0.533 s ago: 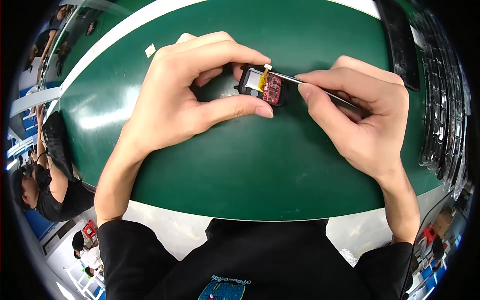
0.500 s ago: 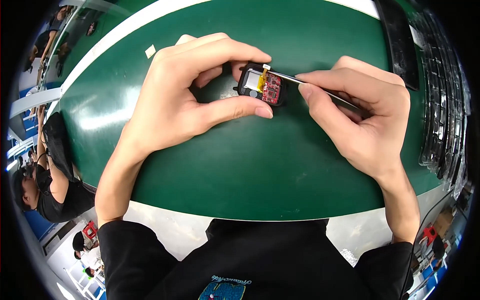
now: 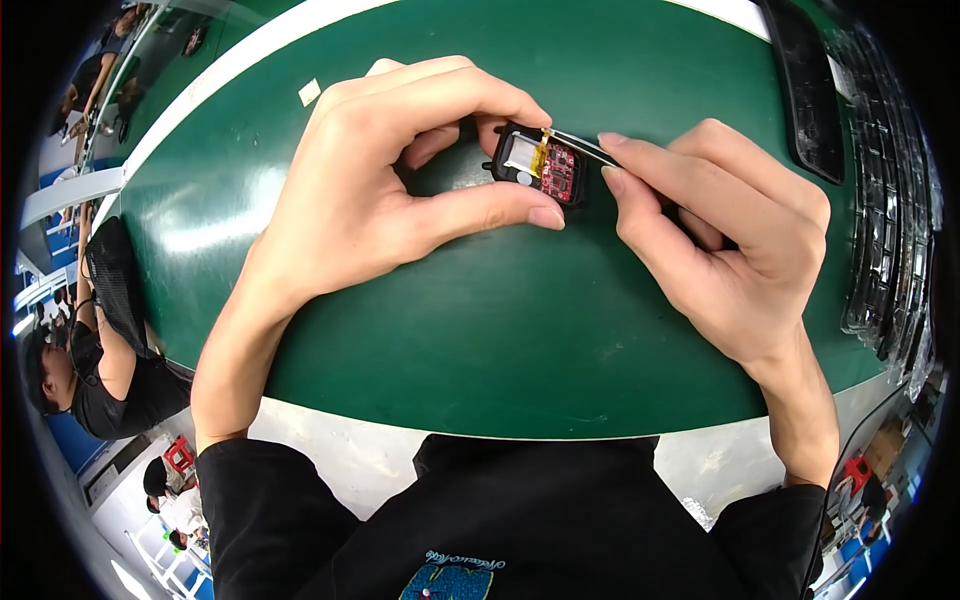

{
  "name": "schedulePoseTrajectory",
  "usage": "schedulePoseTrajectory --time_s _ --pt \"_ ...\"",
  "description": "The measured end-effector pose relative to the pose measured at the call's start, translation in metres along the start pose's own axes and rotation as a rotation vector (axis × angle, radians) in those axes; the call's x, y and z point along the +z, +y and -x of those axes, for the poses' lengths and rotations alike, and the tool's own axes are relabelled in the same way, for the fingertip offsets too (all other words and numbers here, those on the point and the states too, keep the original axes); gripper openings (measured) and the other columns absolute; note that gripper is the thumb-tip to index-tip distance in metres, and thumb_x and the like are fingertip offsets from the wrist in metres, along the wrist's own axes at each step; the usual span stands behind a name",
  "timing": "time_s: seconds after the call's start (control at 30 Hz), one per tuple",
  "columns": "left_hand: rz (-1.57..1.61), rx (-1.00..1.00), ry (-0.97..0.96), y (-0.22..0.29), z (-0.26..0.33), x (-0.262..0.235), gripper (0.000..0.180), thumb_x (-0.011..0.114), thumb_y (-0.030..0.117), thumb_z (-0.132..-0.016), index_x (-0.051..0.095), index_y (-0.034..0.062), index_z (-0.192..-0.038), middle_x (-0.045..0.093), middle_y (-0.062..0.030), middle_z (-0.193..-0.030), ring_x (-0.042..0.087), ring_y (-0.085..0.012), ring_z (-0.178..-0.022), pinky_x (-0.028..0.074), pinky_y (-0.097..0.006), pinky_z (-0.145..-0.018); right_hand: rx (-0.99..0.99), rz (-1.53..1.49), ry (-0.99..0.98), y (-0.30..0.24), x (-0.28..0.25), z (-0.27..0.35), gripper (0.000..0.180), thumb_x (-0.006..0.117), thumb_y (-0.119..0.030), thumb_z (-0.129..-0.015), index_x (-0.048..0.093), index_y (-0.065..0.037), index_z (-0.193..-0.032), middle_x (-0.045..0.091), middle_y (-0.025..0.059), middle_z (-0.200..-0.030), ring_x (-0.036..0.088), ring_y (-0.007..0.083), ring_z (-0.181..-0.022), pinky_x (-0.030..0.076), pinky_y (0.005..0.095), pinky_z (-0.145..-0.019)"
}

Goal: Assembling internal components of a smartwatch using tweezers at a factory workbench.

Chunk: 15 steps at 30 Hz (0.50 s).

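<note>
Between its thumb and fingers, my left hand (image 3: 390, 170) grips a small black device casing (image 3: 508, 174) with its inside showing. In the casing lie a red circuit board (image 3: 558, 172), a silvery block that looks like a battery (image 3: 522, 152) and a strip of yellow tape or flex cable. My right hand (image 3: 720, 220) pinches a pair of thin metal tweezers (image 3: 585, 146). The tweezer tips meet the upper end of the yellow strip at the casing's top edge, close to my left fingertips. Whether the tips grip the strip is too small to tell.
The green tabletop (image 3: 480, 340) lies under both hands. A small pale square (image 3: 309, 92) rests beyond my left hand. At the right stand a black tray (image 3: 800, 90) and stacked clear plastic trays (image 3: 885, 220). Another person (image 3: 110, 370) sits at the left.
The casing and my left hand have shifted slightly right. My right fingers and the tweezers have tilted, with the tips at the strip's upper end in both frames.
</note>
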<state>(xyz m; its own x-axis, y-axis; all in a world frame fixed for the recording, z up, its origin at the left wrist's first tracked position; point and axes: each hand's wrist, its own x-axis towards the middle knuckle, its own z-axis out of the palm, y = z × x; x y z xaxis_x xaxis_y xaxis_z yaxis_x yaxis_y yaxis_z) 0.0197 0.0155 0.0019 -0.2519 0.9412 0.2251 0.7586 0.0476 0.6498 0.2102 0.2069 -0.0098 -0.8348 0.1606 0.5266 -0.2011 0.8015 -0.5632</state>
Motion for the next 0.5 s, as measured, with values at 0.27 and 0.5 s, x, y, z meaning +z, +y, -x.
schedulePoseTrajectory --time_s 0.27,0.5 --pt "0.170 0.023 -0.109 -0.013 -0.003 -0.008 0.061 0.103 0.024 -0.067 0.083 0.0039 -0.122 0.072 -0.0006 -0.093 0.041 -0.0120 -0.069 0.035 -0.030 -0.073 0.223 -0.257 -0.084 -0.002 -0.008 -0.001 0.019 0.082 0.008 -0.088 0.086 0.004 -0.106 0.064 0.0013 -0.071 0.050 0.0057 -0.058 0.032 0.0257 -0.053" --pt "0.105 0.020 -0.137 -0.010 -0.003 -0.011 0.060 0.102 0.026 -0.069 0.083 0.0043 -0.121 0.076 -0.0021 -0.099 0.048 -0.0114 -0.073 0.036 -0.029 -0.072 0.255 -0.228 -0.118 -0.005 -0.010 -0.001 0.018 0.082 0.006 -0.089 0.087 0.003 -0.105 0.064 0.0010 -0.070 0.050 0.0047 -0.058 0.031 0.0253 -0.053"
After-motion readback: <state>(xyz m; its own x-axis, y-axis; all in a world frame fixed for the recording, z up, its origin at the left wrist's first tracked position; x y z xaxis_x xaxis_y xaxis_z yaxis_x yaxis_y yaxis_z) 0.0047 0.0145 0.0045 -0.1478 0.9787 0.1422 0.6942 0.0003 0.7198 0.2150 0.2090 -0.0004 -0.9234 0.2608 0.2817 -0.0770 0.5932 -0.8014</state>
